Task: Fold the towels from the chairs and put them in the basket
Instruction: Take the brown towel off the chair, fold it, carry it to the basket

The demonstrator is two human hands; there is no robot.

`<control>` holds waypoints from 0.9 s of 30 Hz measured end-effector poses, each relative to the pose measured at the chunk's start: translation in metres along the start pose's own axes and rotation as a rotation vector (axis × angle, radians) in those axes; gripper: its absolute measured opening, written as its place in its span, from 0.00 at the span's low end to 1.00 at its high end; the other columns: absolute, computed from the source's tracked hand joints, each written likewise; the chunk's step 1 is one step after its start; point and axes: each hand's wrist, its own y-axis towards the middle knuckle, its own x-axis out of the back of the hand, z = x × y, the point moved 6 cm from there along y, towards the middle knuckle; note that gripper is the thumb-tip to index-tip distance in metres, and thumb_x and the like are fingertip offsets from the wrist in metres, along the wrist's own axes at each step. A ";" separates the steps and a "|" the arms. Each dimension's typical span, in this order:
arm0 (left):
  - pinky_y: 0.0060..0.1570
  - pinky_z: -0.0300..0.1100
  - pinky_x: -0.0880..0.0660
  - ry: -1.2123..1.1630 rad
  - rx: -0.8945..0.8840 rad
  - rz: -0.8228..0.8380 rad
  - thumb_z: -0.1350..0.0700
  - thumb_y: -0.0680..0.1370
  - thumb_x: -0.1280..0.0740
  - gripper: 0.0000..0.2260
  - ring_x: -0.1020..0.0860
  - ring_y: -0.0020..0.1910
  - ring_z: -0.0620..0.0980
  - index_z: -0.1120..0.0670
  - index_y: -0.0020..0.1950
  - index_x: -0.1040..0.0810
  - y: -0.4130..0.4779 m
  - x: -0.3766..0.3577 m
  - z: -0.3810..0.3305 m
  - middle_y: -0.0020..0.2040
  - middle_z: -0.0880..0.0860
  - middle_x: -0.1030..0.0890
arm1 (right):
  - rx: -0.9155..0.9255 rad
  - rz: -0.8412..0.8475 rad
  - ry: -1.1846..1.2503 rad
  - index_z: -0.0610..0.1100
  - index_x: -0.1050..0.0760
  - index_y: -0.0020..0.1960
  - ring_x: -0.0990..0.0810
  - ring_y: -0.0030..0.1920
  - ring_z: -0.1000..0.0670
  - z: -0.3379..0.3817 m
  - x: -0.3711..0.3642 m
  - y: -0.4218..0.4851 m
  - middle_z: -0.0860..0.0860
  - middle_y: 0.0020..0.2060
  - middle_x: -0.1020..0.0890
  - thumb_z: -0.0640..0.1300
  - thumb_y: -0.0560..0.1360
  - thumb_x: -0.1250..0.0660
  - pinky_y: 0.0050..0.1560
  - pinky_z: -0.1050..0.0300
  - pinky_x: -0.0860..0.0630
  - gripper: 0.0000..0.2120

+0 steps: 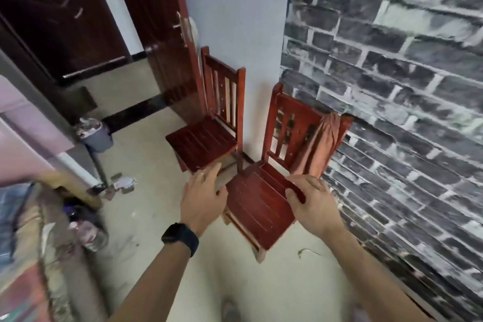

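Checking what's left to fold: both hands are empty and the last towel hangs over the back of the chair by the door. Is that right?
Not quite. The head view shows the towel draped over the back of the chair by the brick wall; the chair by the door is bare. The left hand and right hand are indeed empty.

My arms are bare from the elbow down, with no sleeves showing. On my left wrist I wear a black smartwatch (pixel 179 238), its dark rectangular face set on a broad black band that wraps snugly around the wrist. Beyond the watch, a thin pale ring (pixel 201 173) sits on one of the fingers of my left hand (pixel 202 201). My right hand (pixel 312 204) and its wrist carry nothing.
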 end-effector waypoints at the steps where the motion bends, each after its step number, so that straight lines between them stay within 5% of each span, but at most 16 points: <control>1: 0.73 0.55 0.37 0.009 -0.023 0.019 0.48 0.79 0.39 0.27 0.36 0.75 0.56 0.47 0.78 0.39 0.020 0.003 0.004 0.75 0.53 0.31 | -0.026 -0.005 0.004 0.55 0.23 0.67 0.27 0.67 0.46 0.003 -0.006 0.018 0.55 0.64 0.20 0.55 0.79 0.38 0.67 0.42 0.28 0.17; 4: 0.74 0.54 0.39 0.047 -0.087 0.070 0.49 0.80 0.39 0.26 0.38 0.76 0.56 0.47 0.79 0.40 0.077 0.010 0.011 0.76 0.53 0.33 | -0.103 0.006 0.048 0.54 0.24 0.67 0.26 0.66 0.45 0.009 -0.024 0.065 0.54 0.63 0.20 0.60 0.78 0.43 0.66 0.42 0.27 0.22; 11: 0.75 0.55 0.39 0.069 -0.280 0.210 0.49 0.81 0.39 0.25 0.38 0.76 0.56 0.46 0.78 0.39 0.189 -0.010 -0.002 0.76 0.52 0.32 | -0.407 -0.051 0.144 0.48 0.27 0.71 0.22 0.57 0.47 -0.014 -0.037 0.151 0.49 0.58 0.19 0.52 0.80 0.35 0.57 0.54 0.28 0.21; 17: 0.71 0.53 0.33 0.166 -0.556 0.248 0.51 0.79 0.38 0.25 0.34 0.73 0.54 0.48 0.77 0.37 0.284 -0.049 -0.052 0.74 0.54 0.29 | -0.794 -0.224 0.235 0.46 0.35 0.75 0.27 0.68 0.38 -0.087 -0.035 0.211 0.41 0.70 0.28 0.57 0.77 0.34 0.66 0.46 0.30 0.30; 21: 0.73 0.55 0.36 0.263 -0.696 0.297 0.49 0.79 0.38 0.26 0.37 0.76 0.57 0.47 0.78 0.38 0.348 -0.080 -0.091 0.77 0.56 0.34 | -1.004 -0.393 0.271 0.42 0.40 0.76 0.32 0.70 0.38 -0.131 -0.021 0.243 0.39 0.70 0.31 0.55 0.75 0.31 0.69 0.45 0.33 0.35; 27: 0.76 0.61 0.48 0.408 -0.819 0.364 0.48 0.80 0.39 0.30 0.53 0.80 0.58 0.44 0.80 0.47 0.422 -0.113 -0.133 0.82 0.54 0.56 | -1.272 -0.574 0.434 0.42 0.47 0.74 0.23 0.62 0.33 -0.169 -0.030 0.269 0.36 0.63 0.24 0.55 0.72 0.28 0.64 0.42 0.27 0.41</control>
